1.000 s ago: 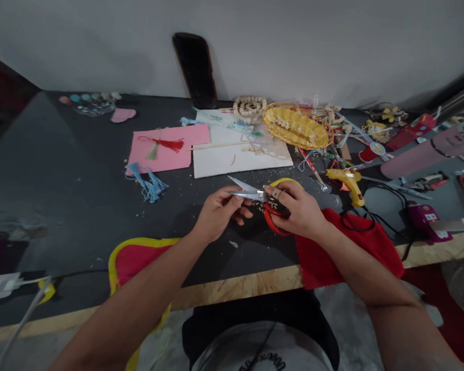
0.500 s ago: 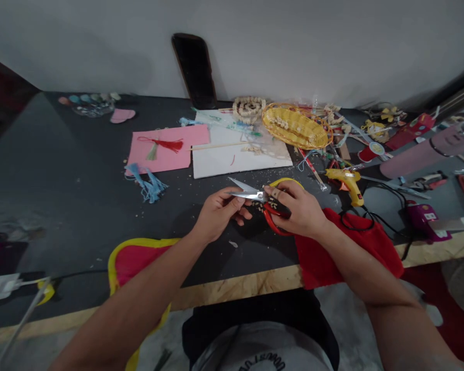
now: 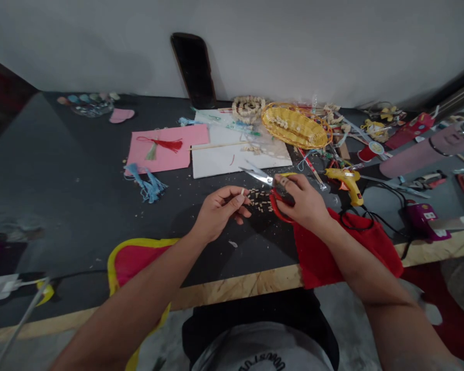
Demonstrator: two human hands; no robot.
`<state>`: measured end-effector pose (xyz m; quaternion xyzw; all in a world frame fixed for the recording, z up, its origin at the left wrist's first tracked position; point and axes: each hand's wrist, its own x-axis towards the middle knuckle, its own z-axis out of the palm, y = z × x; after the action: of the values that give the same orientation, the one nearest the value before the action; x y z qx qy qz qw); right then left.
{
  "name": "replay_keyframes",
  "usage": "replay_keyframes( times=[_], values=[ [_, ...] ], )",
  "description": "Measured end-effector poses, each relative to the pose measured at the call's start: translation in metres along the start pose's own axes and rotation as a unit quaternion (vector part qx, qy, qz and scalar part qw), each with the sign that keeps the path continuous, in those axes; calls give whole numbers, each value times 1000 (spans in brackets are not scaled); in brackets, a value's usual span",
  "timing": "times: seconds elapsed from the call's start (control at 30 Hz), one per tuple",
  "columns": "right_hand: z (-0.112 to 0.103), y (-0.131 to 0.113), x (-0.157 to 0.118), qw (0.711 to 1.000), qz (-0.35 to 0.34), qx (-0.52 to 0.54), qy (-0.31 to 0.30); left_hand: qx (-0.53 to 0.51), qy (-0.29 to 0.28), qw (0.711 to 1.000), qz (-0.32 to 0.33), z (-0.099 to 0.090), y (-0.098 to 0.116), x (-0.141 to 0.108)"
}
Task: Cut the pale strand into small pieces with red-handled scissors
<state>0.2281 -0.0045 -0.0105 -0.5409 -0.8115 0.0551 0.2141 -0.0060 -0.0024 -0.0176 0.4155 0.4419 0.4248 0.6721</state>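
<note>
Between the thumb and forefinger of my left hand (image 3: pixel 222 211) is a small pale stick piece (image 3: pixel 243 191), its short end poking up. My right hand (image 3: pixel 303 201) has its fingers in the red handles of the scissors (image 3: pixel 269 181). The silver blades are parted and point left, over the front edge of the white paper, apart from the stick piece. Under and between my hands, many small cut bits (image 3: pixel 261 205) lie scattered on the dark table.
Behind my hands are white paper (image 3: pixel 216 162), pink paper (image 3: pixel 158 162) with tassels, and a yellow basket (image 3: pixel 294 131). To the right are a yellow glue gun (image 3: pixel 346 183), its cable, a red cloth (image 3: pixel 348 252) and a pink bottle (image 3: pixel 417 154). A phone (image 3: pixel 195 69) leans on the wall.
My right hand has drawn the scissors away from my left fingers, right and slightly up. My left hand has stayed nearly still, and the stick piece and cut bits now show more.
</note>
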Motion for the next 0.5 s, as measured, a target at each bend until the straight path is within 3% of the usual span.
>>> replay_keyframes(
  times=[0.2,0.5],
  values=[
    [-1,22,3,995,74,-52,-31,-15,29,999,11,-1,1,1],
    [-4,19,2,990,62,-94,-89,-8,45,999,6,2,2,1]
  ],
)
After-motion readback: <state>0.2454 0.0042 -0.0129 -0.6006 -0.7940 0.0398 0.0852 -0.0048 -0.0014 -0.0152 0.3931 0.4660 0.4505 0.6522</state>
